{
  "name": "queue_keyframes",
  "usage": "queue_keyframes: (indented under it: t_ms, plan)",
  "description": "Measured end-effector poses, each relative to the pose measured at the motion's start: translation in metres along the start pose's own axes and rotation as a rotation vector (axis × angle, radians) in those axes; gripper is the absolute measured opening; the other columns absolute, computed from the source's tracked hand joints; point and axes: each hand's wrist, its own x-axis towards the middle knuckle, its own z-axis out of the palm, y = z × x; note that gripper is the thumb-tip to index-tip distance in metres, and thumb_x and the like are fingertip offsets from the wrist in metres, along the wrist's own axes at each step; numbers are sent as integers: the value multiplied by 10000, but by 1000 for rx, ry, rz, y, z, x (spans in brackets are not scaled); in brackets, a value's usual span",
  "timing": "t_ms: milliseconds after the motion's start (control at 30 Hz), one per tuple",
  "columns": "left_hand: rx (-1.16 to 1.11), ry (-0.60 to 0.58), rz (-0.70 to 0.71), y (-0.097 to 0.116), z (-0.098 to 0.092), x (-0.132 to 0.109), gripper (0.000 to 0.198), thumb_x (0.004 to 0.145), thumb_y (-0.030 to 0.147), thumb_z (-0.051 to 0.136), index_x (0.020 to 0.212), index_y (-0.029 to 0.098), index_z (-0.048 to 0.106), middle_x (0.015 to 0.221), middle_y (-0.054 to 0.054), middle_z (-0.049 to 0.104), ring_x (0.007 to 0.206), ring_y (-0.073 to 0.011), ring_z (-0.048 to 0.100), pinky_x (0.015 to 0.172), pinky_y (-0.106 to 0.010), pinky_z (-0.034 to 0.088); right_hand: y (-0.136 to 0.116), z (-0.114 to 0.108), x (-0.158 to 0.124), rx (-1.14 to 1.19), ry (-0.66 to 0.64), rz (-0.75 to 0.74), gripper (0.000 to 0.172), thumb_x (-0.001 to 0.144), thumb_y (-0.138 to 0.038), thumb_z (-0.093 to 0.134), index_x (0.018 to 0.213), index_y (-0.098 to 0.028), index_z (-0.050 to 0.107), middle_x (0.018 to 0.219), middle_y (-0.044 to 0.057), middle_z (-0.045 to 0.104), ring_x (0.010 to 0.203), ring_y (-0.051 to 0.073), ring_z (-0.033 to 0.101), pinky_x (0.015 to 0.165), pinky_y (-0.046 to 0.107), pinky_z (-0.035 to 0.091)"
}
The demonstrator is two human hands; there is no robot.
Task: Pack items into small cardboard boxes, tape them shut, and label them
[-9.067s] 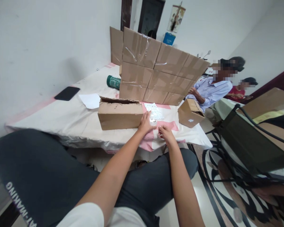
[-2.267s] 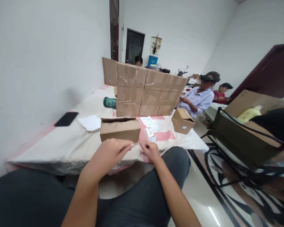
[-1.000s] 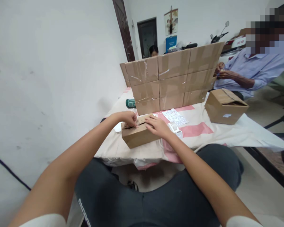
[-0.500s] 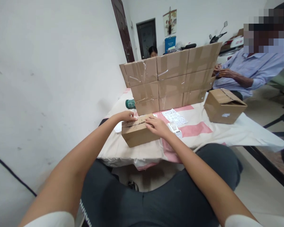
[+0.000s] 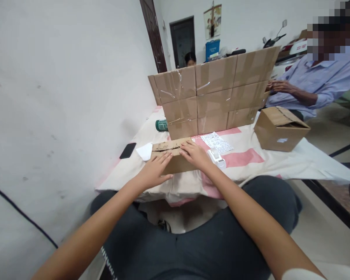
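A small brown cardboard box (image 5: 166,146) lies on the cloth-covered table (image 5: 251,163) in front of me. My left hand (image 5: 154,171) rests flat against the box's near side, fingers stretched out. My right hand (image 5: 195,153) presses flat on the top flaps at the box's right end, fingers spread. A white tape dispenser (image 5: 216,156) sits just right of my right hand, beside a printed label sheet (image 5: 216,142).
A wall of taped cardboard boxes (image 5: 212,97) stands behind. An open-flapped box (image 5: 280,128) sits at the right. A green can (image 5: 161,125), a black phone (image 5: 127,150) and white paper (image 5: 145,151) lie at the left. A person in a blue shirt (image 5: 323,81) sits at the far right.
My left hand has come off the box's top flaps and dropped to its near side. My right hand stays on the top. The camera has shifted slightly.
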Motion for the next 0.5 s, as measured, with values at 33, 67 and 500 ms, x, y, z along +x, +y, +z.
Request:
queue_keyframes:
  t_ms: [33, 67, 500]
  plan:
    - [19, 24, 31, 2, 3, -11, 748, 982, 535, 457, 1597, 173, 234, 1676, -144, 191, 1549, -319, 228, 1245, -502, 211, 0, 0, -2, 3, 7, -7, 371, 1009, -372, 496, 1249, -165, 688, 1340, 119, 662, 1365, 308, 508, 1139, 492, 432]
    - [24, 32, 75, 1, 5, -20, 700, 992, 499, 453, 1592, 196, 257, 1679, -131, 186, 1552, -314, 225, 1243, -502, 226, 0, 0, -5, 2, 32, -10, 367, 1009, -365, 491, 1246, -162, 685, 1351, 122, 654, 1370, 310, 501, 1145, 496, 422]
    - [-138, -325, 805, 111, 116, -37, 515, 791, 309, 518, 1242, 515, 657, 1555, 110, 465, 1416, -173, 468, 911, -425, 555, -128, 45, -92, 671, -710, -386, 376, 939, -449, 458, 1103, -194, 680, 1104, 55, 709, 1010, 197, 642, 919, 322, 498]
